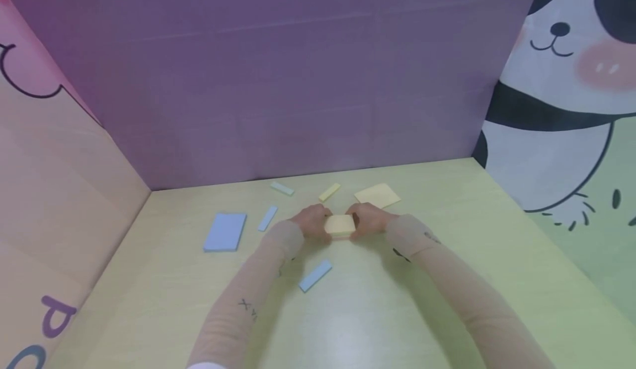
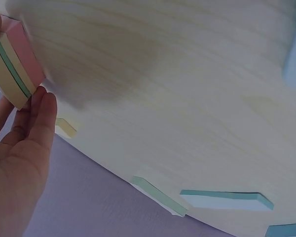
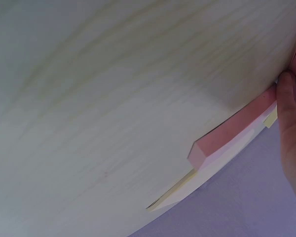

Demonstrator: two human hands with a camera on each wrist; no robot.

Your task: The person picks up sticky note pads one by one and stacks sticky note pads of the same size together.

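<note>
In the head view, my left hand (image 1: pixel 314 221) and right hand (image 1: pixel 369 219) grip a small stack of sticky note pads (image 1: pixel 340 225) from opposite sides. Yellow is on top of this stack; the left wrist view shows a thin green layer between yellow ones and a thick pink block (image 2: pixel 27 52) against them. Fingers of my left hand (image 2: pixel 22 153) hold the stack's edge there. At the right border of the right wrist view, my right hand (image 3: pixel 292 123) touches the stack, mostly cut off. Close to it lies a pink block (image 3: pixel 237 127), beside a larger yellow pad (image 3: pixel 175 191).
A large blue pad (image 1: pixel 225 232) lies to the left on the table. Narrow strips are scattered about: blue (image 1: pixel 268 218), green (image 1: pixel 282 188), yellow (image 1: pixel 329 192) and a nearer blue strip (image 1: pixel 315 275). A purple wall (image 1: pixel 298 93) borders the table's far edge.
</note>
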